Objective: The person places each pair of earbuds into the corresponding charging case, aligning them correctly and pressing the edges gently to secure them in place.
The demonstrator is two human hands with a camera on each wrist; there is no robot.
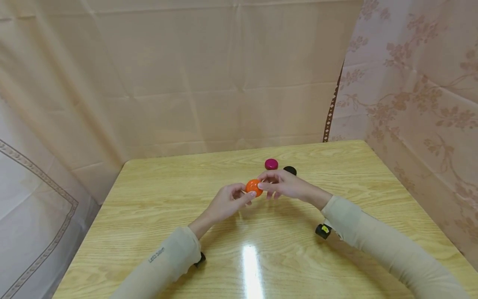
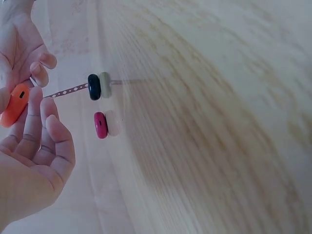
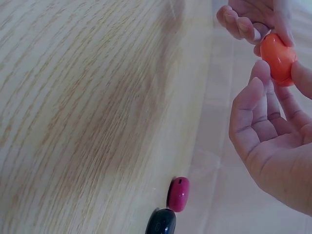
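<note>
Above the middle of the table, my two hands hold an orange glossy rounded case (image 1: pixel 254 188) between them. My left hand (image 1: pixel 228 202) pinches its left side between thumb and fingers. From the other side my right hand (image 1: pixel 285 185) pinches it, with the lower fingers loosely bent. In the left wrist view a small dark slot shows on the edge of the orange case (image 2: pixel 15 105). The right wrist view shows the case (image 3: pixel 279 59) looking closed. Just beyond my right hand, a magenta case (image 1: pixel 271 164) and a black case (image 1: pixel 289 170) of similar shape rest on the table.
The wood-grain table (image 1: pixel 157 199) has a bright light reflection near its front. A beige curtain (image 1: pixel 224 83) hangs behind it and a floral curtain (image 1: pixel 422 91) on the right. Black wrist devices (image 1: pixel 323 231) stick out below both sleeves.
</note>
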